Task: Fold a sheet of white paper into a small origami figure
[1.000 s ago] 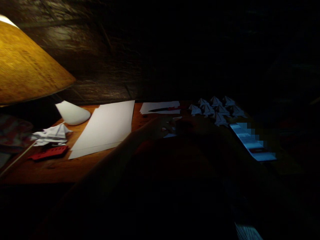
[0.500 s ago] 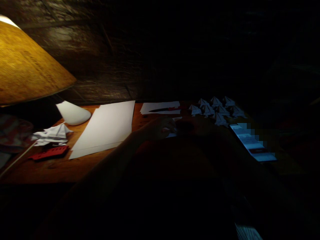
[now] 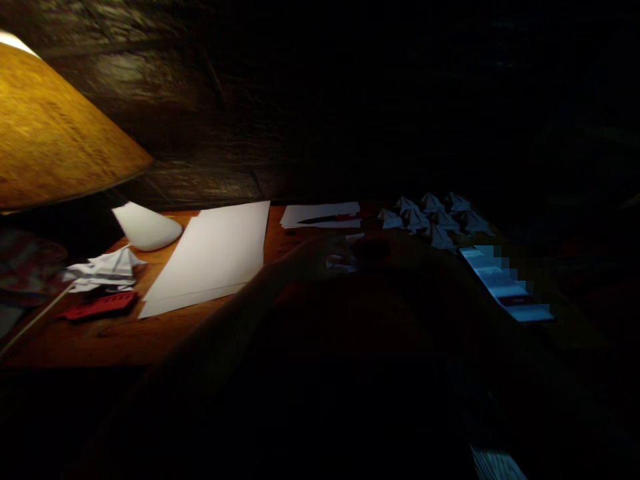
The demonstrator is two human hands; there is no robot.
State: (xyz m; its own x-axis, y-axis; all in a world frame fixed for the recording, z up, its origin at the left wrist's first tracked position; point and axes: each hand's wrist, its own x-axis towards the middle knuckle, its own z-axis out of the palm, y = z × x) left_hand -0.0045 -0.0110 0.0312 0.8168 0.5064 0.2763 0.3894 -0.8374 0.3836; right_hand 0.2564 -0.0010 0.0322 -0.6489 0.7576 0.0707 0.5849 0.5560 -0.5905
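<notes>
The room is dim. My left hand (image 3: 313, 259) rests on the wooden table (image 3: 125, 337) with its fingers curled round a small piece of white paper (image 3: 342, 262). My right hand (image 3: 376, 249) lies in deep shadow just right of that paper, touching or almost touching it; its fingers cannot be made out. Several small folded white paper figures (image 3: 434, 216) sit in a cluster behind and to the right of my hands.
A stack of white sheets (image 3: 215, 257) lies to the left. A red-handled blade (image 3: 330, 217) rests on another sheet at the back. A lit phone (image 3: 505, 283) lies at the right. A lampshade (image 3: 50, 133), white lamp base (image 3: 145, 227), crumpled folded paper (image 3: 103, 267) and a red object (image 3: 97, 305) occupy the left.
My left hand's fingers have shifted slightly on the small paper, which now shows a little more between the hands. Everything else is where it was.
</notes>
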